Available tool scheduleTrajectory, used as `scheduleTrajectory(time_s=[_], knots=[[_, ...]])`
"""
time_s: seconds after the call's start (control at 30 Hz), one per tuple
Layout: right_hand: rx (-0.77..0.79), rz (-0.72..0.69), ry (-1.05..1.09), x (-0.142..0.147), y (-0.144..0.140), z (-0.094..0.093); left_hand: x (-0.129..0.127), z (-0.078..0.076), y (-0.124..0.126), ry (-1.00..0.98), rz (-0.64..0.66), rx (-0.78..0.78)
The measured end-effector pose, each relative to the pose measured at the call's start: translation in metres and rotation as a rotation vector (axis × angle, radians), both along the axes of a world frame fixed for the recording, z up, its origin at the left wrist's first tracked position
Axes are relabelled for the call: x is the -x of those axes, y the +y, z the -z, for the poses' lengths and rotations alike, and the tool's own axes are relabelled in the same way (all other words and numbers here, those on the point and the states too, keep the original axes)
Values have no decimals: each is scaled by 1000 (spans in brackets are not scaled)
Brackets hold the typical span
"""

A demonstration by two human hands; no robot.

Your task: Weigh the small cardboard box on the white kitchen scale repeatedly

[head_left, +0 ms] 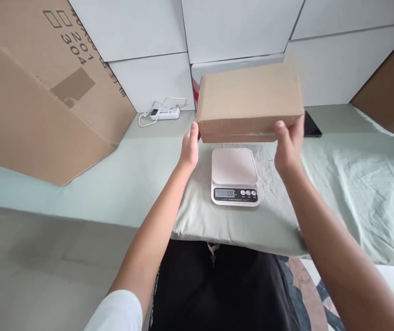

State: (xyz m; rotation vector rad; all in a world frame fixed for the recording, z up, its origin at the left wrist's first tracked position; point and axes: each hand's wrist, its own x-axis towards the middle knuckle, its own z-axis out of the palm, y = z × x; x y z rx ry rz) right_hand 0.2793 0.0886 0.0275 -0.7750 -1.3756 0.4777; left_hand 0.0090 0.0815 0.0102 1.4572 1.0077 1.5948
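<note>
A brown cardboard box (250, 99) is lifted above the far side of the table, held between both hands. My left hand (190, 146) grips its left end, with the thumb upright at the near corner and the other fingers mostly hidden. On the right end, my right hand (288, 143) presses its thumb on the front face while its fingers go out of sight around the side. Below and nearer to me stands a white digital kitchen scale (234, 166), its plate bare. Its small display shows digits too faint to read surely.
A large cardboard carton (55, 92) stands at the left, another brown carton (390, 87) at the right. A white power strip (165, 113) with a cable lies by the tiled wall. Behind the box a dark flat device (312, 126) shows partly. Pale green cloth (141, 184) covers the table.
</note>
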Motion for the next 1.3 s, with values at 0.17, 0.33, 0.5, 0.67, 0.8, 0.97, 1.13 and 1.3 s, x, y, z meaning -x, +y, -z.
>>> scheduleTrajectory(time_s=[0.17, 0.33, 0.5, 0.67, 0.8, 0.97, 1.13, 1.3], knots=[[128, -29, -43, 3, 27, 46, -2, 43, 17, -3, -51, 153], [192, -55, -49, -1, 33, 64, -1, 53, 20, -31, -85, 180], [206, -38, -70, -4, 42, 71, -2, 60, 30, -59, -81, 178], [251, -28, -67, -5, 45, 76, -2, 64, 29, -59, -91, 186], [256, -39, -48, -7, 51, 83, -2, 64, 28, -60, -69, 189], [320, -2, 50, -25, 65, 97, 17, 63, 37, -70, -179, 172], [403, 79, 182, -53, 74, 101, 39, 61, 45, -111, -240, 186], [471, 120, 245, -71, 86, 106, 42, 61, 47, -102, -237, 182]])
